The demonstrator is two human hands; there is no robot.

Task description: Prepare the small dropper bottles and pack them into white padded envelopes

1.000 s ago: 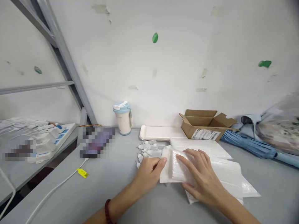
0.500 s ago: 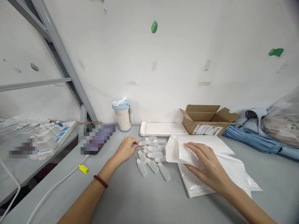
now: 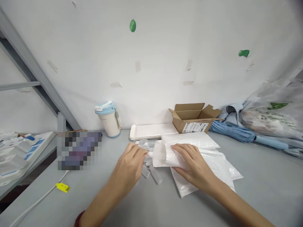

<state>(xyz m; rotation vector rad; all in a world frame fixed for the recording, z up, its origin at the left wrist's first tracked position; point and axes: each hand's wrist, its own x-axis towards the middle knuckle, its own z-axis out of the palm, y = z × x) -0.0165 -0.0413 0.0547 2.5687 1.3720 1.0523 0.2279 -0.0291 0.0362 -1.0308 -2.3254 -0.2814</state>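
My right hand is closed around a white bubble mailer, its fingers on top and thumb beneath, with the mailer's mouth facing left. At that mouth, my left hand pinches a small translucent plastic bottle; the fingers cover most of it. Several more such small bottles lie on the table below and behind the hands, partly hidden. Under my right hand and to its right, more white bubble mailers are spread flat, overlapping.
Behind the bottles lies a stack of flat white mailers, beside an open cardboard box. A blue umbrella and a plastic bag are at right. On the left are a lidded cup, a blurred phone with its cable, and a power strip.
My left hand let go of the mailer's flap, reached left to the bottles, and has come back to the mailer's mouth with one. My right hand keeps the mailer. The view has turned right.
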